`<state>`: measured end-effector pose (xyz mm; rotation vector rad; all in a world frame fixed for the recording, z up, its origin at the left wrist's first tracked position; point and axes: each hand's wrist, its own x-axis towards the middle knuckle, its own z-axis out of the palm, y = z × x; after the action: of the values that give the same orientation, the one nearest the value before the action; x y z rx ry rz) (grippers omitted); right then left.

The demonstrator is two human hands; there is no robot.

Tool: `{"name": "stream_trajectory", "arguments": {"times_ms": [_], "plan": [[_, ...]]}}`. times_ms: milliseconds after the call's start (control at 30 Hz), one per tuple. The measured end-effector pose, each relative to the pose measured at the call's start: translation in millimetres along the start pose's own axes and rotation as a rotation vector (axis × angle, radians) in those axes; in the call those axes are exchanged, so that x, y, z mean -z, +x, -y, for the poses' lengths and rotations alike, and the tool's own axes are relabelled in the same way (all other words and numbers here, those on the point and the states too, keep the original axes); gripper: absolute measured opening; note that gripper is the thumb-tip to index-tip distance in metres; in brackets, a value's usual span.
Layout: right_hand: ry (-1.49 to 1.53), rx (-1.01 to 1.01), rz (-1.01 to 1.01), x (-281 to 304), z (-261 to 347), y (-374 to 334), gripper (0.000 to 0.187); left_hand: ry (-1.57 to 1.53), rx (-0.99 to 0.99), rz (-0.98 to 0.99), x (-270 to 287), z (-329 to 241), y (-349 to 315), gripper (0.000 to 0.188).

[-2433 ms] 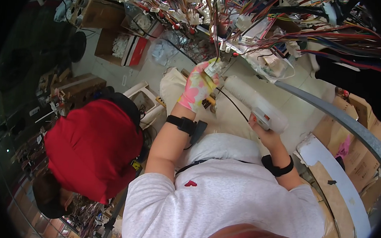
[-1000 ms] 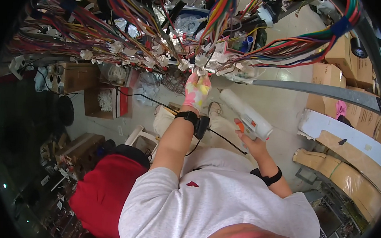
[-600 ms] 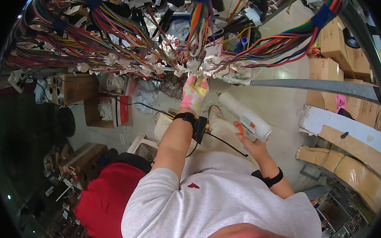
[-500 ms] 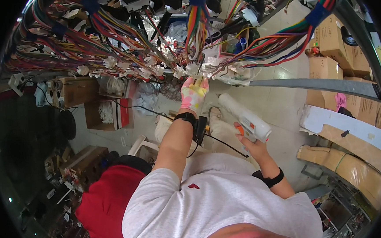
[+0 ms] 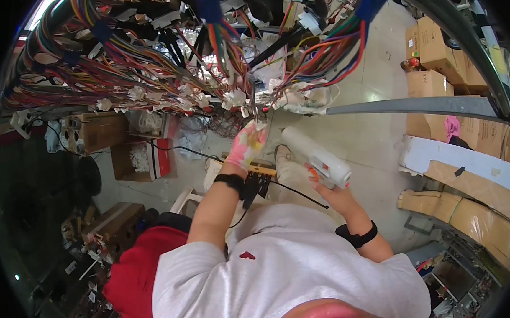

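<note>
The left hand [image 5: 247,143], in a pink patterned glove, reaches up to the white connectors [image 5: 235,98] of the wire harness [image 5: 156,51] at the upper centre; whether its grip is closed on one, I cannot tell. The right hand [image 5: 338,194] has its grip closed around a white handheld tool [image 5: 317,157] right of centre, away from the wires, so the work on this connector seems not finished, with many connectors left.

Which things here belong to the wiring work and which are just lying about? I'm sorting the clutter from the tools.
In the job:
- left hand in a pink glove, raised to the hanging wire bundles
- right hand holding a white handheld tool
- black cable crossing between the arms

Lying about:
- cardboard boxes on the floor
- open box with red flap
- person in red, nearby
</note>
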<state>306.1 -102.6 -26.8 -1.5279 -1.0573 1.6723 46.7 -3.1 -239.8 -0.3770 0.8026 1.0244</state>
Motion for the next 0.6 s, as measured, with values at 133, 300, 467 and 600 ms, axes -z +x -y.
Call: {"name": "stream_trajectory", "arguments": {"times_ms": [133, 300, 467, 600], "plan": [[-0.077, -0.093, 0.113, 11, -8, -5, 0.051, 0.082, -0.024, 0.045, -17, 23, -59, 0.017], [-0.046, -0.017, 0.185, 9, -10, -4, 0.05, 0.031, -0.043, 0.048, -18, 40, -94, 0.019], [0.045, -0.035, 0.207, 6, -11, -8, 0.048, 0.012, -0.09, 0.212, -19, 46, -94, 0.029], [-0.077, 0.0, 0.199, 4, -8, -7, 0.043, 0.004, -0.114, 0.236, -35, 47, -93, 0.031]]}}
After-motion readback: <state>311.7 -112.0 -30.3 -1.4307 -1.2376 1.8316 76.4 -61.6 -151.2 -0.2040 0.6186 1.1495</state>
